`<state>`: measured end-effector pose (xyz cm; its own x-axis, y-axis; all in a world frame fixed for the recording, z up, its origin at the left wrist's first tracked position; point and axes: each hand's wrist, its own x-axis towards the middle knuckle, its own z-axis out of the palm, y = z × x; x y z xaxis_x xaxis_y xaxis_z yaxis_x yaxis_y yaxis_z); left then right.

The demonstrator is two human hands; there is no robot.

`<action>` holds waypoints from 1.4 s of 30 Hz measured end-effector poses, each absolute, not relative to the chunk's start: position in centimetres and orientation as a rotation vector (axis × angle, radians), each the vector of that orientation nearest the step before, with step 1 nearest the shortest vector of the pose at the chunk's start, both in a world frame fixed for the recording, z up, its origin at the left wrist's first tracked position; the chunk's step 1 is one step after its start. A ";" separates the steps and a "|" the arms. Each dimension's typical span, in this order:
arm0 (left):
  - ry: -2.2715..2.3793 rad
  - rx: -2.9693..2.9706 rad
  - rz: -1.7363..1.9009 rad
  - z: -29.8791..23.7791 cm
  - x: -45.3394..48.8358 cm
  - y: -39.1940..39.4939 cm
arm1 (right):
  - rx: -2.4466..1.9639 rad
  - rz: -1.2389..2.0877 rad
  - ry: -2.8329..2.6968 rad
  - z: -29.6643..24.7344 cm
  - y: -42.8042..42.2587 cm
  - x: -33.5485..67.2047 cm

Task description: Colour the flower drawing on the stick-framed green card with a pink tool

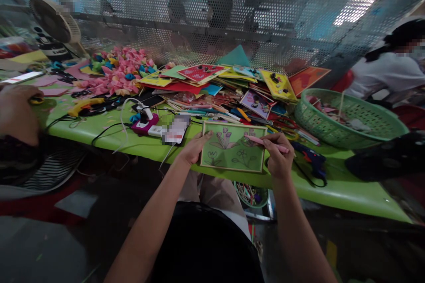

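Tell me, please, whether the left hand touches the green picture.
Touching; the head view shows the left hand holding the green picture at its left edge.

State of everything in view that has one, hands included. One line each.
Left hand: gripping green picture's left edge
Right hand: holding pink pen
Pink pen: tip at upper-right flower
Green picture: upper flowers partly purple, lower ones outlined
Power strip: plug inserted
Phone: screen lit
Green basket: partly filled
Fan: running or not, unclear

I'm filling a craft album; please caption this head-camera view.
Left hand holding a framed flower drawing, right hand holding a pink pen at its upper right.
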<state>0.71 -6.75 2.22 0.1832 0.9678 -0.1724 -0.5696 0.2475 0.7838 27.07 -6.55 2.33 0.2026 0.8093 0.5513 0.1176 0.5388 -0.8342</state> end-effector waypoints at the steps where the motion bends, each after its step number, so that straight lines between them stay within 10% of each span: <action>1: 0.760 0.647 1.196 2.2 0.7 -6.7 | -0.914 0.594 -1.299 2.3 -6.5 27.1; 42: 0.784 0.660 1.206 0.7 0.1 -6.0 | -0.701 0.805 -0.951 3.2 -6.2 27.4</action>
